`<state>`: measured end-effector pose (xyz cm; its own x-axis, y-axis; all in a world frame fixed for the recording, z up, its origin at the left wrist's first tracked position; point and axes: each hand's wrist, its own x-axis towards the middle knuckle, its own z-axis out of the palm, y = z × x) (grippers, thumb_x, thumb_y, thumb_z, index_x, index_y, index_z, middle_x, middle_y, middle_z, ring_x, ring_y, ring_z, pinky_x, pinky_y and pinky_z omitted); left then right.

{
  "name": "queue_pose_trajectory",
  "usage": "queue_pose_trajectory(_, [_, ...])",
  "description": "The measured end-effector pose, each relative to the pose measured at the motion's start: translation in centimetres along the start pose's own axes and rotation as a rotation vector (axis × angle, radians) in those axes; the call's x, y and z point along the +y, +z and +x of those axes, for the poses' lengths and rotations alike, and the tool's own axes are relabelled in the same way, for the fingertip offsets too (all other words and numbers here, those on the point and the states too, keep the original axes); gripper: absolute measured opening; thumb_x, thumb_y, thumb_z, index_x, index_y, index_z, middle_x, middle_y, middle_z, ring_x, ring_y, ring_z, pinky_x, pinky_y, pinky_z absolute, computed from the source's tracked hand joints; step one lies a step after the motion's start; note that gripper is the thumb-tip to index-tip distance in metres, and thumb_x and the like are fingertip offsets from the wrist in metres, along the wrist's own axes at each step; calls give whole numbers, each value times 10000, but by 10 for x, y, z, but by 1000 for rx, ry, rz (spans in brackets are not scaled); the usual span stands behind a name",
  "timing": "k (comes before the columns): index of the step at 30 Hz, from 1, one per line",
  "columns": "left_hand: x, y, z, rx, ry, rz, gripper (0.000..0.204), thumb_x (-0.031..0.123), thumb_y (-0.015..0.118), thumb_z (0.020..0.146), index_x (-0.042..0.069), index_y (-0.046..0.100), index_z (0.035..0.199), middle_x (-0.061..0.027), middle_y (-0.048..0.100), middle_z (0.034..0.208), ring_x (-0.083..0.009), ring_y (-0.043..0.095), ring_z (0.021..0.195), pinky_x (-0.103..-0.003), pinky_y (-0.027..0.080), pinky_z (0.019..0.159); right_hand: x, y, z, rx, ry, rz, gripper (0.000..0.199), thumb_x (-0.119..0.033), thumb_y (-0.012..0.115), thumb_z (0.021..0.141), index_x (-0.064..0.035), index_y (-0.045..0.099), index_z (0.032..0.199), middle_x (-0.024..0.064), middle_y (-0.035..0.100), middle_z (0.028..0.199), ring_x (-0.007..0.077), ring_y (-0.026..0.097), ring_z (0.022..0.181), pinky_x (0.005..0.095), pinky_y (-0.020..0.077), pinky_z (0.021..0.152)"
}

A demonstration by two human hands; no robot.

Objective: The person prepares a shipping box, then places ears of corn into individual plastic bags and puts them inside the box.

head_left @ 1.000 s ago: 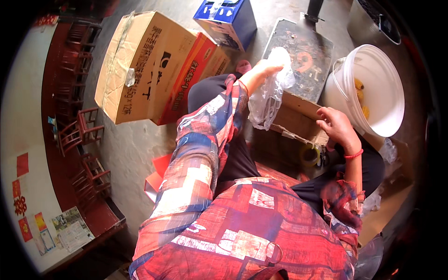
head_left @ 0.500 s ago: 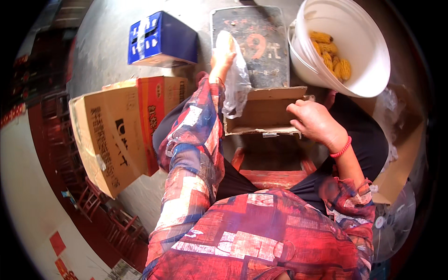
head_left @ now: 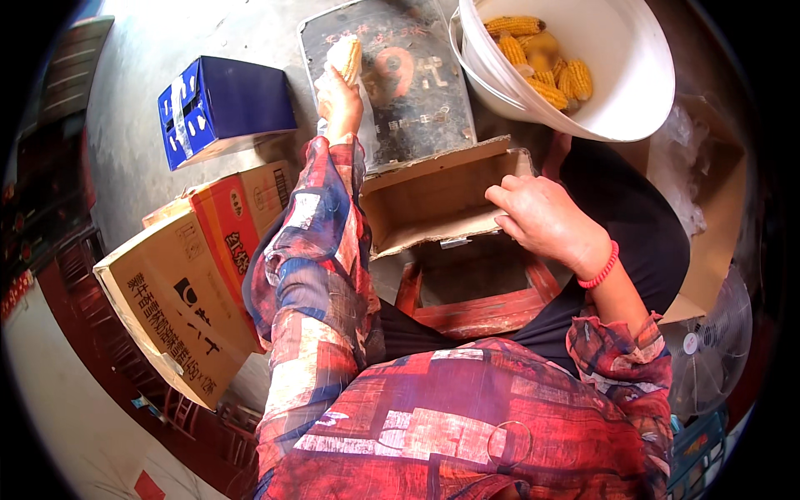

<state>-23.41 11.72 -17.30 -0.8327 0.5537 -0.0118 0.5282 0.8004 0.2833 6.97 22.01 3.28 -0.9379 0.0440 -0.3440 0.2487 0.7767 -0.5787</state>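
- My left hand (head_left: 337, 100) grips a corn cob (head_left: 346, 57), stretched forward, its long axis pointing away from me.
- My right hand (head_left: 542, 218) rests loosely open on the cardboard box (head_left: 433, 196), nearer the white bucket (head_left: 633, 75).

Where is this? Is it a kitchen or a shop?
Probably neither: it looks like a farmhouse yard or storeroom. The floor is bare concrete, cardboard boxes lie about, and a white bucket holds corn cobs. The left hand holds a cob; the right hand rests on an open box.

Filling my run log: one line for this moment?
left hand: holds corn cob | right hand: on box | bucket: corn inside
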Motion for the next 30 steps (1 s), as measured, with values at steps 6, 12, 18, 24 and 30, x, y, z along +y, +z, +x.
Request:
queue_pose_trajectory(6, [-4, 17, -2, -5, 72, 61, 770, 177, 654, 699, 100, 249, 1349, -219, 451, 1123, -386, 522, 947, -459, 441, 770, -1, 1, 0, 65, -31, -1, 128, -105, 589, 715, -34, 498, 771, 135, 550, 747, 321, 557, 739, 419, 455, 643])
queue_pose_trajectory(12, [-4, -3, -14, -254, 21, 71, 871, 338, 684, 662, 183, 213, 1378, -191, 418, 1242, -363, 517, 1028, -486, 399, 845, 2, 8, -1, 57, -44, 3, 173, -111, 604, 712, -32, 476, 796, 136, 515, 752, 323, 534, 735, 420, 441, 646])
queue_pose_trajectory(18, [5, -52, -4, -274, 18, 75, 781, 460, 570, 730, 146, 247, 1367, -210, 429, 1232, -381, 509, 1046, -440, 430, 856, 3, 7, -4, 58, -64, -54, 150, -115, 600, 708, -30, 514, 797, 146, 561, 778, 322, 573, 759, 415, 475, 662])
queue_pose_trajectory(24, [-1, -122, 3, -358, 180, 59, 494, 421, 601, 751, 92, 567, 1117, -196, 609, 986, -298, 588, 935, -348, 459, 815, 8, 11, 0, 31, -84, -100, 166, -131, 602, 712, -30, 529, 820, 154, 567, 784, 325, 576, 780, 411, 479, 676])
queue_pose_trajectory(30, [0, -159, -46, -728, 310, -189, 247, 218, 579, 822, 81, 634, 1020, -76, 646, 781, -100, 572, 678, -256, 469, 648, 14, 15, 4, -2, -72, -126, 182, -153, 596, 729, -26, 504, 821, 156, 549, 786, 342, 560, 780, 424, 460, 684])
